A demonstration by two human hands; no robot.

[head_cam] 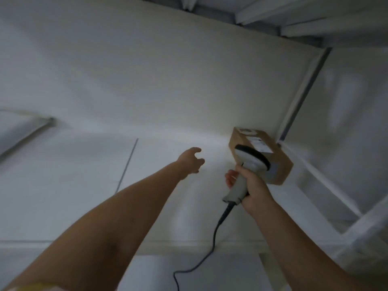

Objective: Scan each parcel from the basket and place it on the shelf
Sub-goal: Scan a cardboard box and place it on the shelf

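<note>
Through the head camera I see my left hand [190,161] stretched out ahead over the white shelf [73,185]. Its grip is slack: the fingers hang loosely curled and hold nothing. It is to the left of the parcel [277,160] and clear of it, with bare shelf board between the two.

My right hand [252,186] has its grip closed round the handle of the scanner [248,160], fingers wrapped over the grey shaft and the thumb on the near side. The scanner's head, pale with a dark band along its top, points away from me and overlaps the parcel from this view. I cannot tell whether the head touches the cardboard or is just in front of it. A dark cable [214,234] leaves the bottom of the handle, drops toward me in a loose curve and runs off the lower edge of the picture.

The parcel is a brown cardboard box lying on the shelf toward its right rear corner, just beside the upright post [302,91]. White labels show on its top face; the print is too blurred to read.

A thin dark seam [127,164] crosses the shelf board left of my left arm. Pale metal bars [262,22] of the shelf frame run along the top of the view. The whole picture is soft with motion blur.
</note>
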